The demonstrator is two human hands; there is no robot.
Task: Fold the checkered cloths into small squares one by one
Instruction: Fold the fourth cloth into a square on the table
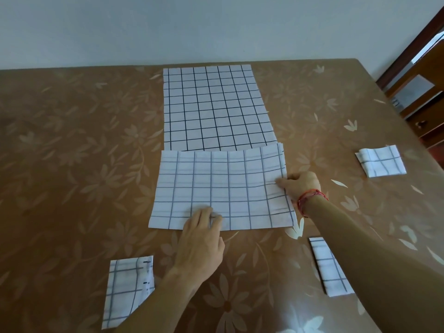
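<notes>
A white checkered cloth (pixel 221 186), folded into a wide rectangle, lies in the middle of the table. My left hand (pixel 201 239) presses flat on its near edge with straight fingers. My right hand (pixel 299 185) pinches the cloth's right edge, thumb on top. Behind it an unfolded checkered cloth (pixel 213 106) with darker lines lies flat, its near edge tucked under the folded one.
Small folded checkered squares lie at the near left (pixel 127 292), at the right (pixel 382 161) and at the near right (pixel 329 265), partly under my right forearm. The brown flowered tablecloth (pixel 72 152) covers the table. A wooden cabinet (pixel 422 92) stands beyond the right corner.
</notes>
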